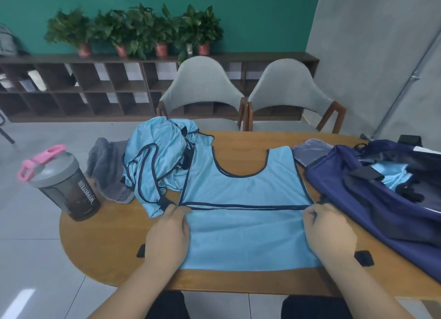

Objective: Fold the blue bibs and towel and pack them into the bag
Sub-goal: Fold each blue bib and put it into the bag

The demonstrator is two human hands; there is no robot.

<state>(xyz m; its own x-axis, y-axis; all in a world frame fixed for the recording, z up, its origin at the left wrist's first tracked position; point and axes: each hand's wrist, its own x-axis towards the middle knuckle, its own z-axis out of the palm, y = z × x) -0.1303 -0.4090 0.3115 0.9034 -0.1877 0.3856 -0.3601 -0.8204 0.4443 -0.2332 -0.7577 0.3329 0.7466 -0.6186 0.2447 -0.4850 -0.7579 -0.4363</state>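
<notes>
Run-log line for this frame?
flat bib: mid-fold | left hand: pinches edge | right hand: pinches edge | bag: open, blue cloth inside | towel: crumpled

Slightly shiny mesh-cloth bib (241, 192) on smooth wooden table (100, 247); matt nylon-like bag (381, 213), grey fuzzy towel (105, 166)

Bib (245, 194): light blue, navy trim. Bib pile (155, 161): same blue, dark edging. Towel (107, 166): grey. Bag (381, 199): navy. Shaker bottle (69, 187): smoky dark body, grey lid, pink clasp. Tabletop (100, 242): warm brown wood. Wall (238, 13): teal. Chairs (202, 85): grey.
</notes>
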